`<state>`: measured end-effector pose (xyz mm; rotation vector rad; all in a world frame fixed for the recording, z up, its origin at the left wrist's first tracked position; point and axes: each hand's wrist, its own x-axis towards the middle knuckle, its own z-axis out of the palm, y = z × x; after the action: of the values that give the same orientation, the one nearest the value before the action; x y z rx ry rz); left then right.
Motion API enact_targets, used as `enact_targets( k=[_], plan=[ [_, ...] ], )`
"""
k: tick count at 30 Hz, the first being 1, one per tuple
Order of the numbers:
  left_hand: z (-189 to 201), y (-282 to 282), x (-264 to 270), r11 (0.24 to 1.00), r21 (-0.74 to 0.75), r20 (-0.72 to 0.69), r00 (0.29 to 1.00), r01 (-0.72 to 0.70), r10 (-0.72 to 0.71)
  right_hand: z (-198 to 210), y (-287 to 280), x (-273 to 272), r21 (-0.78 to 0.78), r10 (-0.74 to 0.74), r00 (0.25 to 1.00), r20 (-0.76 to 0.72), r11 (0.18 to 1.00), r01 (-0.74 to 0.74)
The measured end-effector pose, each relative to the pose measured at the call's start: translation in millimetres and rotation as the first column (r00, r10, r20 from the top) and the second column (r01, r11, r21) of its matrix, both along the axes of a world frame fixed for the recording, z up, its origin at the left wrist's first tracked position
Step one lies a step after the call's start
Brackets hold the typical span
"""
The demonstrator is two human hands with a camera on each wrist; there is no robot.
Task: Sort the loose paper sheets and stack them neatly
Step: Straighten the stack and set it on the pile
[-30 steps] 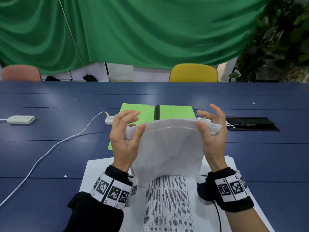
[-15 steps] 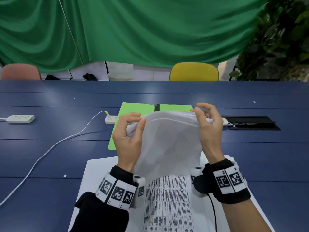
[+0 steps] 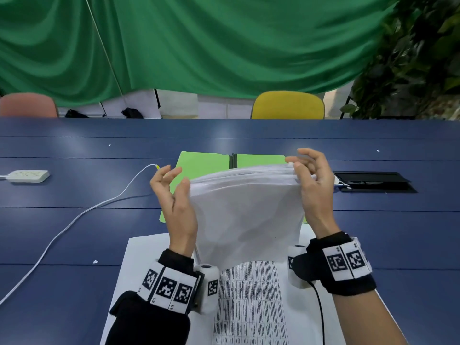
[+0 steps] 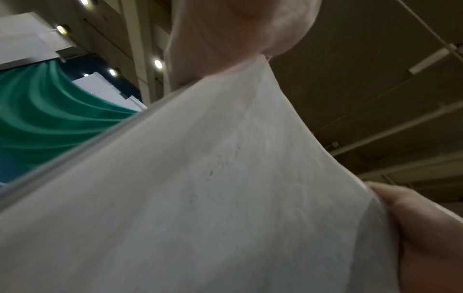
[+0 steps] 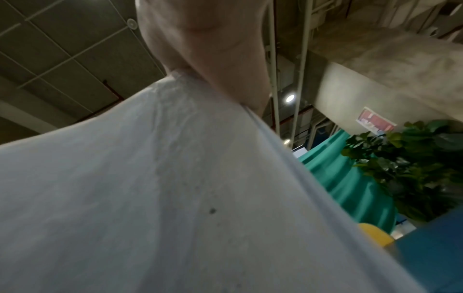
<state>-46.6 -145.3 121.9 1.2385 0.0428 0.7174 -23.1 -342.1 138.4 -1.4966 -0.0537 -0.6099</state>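
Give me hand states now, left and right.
Left hand: holding the paper stack, thumb against its left edge.
Right hand: pinching the stack's top right corner.

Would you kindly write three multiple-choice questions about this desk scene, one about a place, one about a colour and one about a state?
1. Where does the green folder lie?
A. On the table beyond the held sheets
B. On the yellow chair
C. Under the power strip

2. What colour is the table?
A. White
B. Dark blue
C. Red

3. How is the bundle of paper sheets being kept?
A. Flat on the table, untouched
B. Raised, its top edge held at both ends by the two hands
C. Rolled up in one hand

Answers:
1 A: the folder shows past the left hand and behind the sheets' top edge.
2 B: blue surface runs all around the printed sheet.
3 B: the left thumb presses one end and the right hand pinches the other.
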Motion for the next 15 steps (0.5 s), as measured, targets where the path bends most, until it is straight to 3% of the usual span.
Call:
enact_targets(
  k=[5,10,15],
  plan=[
    [6.1,-7.6,4.2,0.999,0.024,-0.052,0.998,-0.025,0.027,-1.2,-0.8,3.6,-0.026,0.107,0.994,0.004,0.994,-0.106],
    [9.4,-11.6,6.1,0.985,0.072,-0.033,0.987,-0.155,0.157,-2.3,-3.2,6.0,0.005,0.093,0.996,-0.002,0.996,-0.093],
    [3.6,-9.5,11.9,0.987,0.062,-0.048,0.987,-0.15,0.153,-6.7,-8.6,6.9,-0.039,0.117,0.99,-0.078,0.992,-0.12]
  ],
)
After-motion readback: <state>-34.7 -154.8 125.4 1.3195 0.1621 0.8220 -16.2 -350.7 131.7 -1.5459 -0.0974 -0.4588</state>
